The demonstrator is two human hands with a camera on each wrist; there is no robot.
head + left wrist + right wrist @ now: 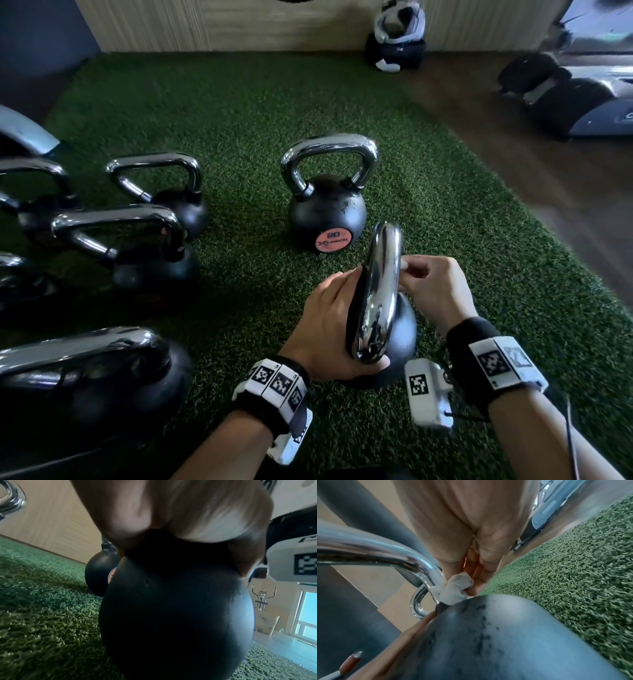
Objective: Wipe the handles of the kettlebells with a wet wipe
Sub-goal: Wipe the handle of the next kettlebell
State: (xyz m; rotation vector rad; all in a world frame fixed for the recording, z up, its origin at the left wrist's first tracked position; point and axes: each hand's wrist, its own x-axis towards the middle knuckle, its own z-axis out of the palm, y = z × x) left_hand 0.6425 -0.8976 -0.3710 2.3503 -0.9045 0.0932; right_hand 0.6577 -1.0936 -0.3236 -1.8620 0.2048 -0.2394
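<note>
Only wet wipe (456, 590) (bunched) against kettlebell handle (375, 291)

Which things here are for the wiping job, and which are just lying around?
For the job:
crumpled white wet wipe
right hand pinching it
left hand steadying
chrome-handled black kettlebell
other chrome-handled kettlebells

Lying about:
black-and-white bag
grey exercise machine

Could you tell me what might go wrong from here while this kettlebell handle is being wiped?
The wet wipe is bunched small in the right hand, so it may miss parts of the chrome handle. The left hand steadies the kettlebell on soft turf; it might tip.
</note>
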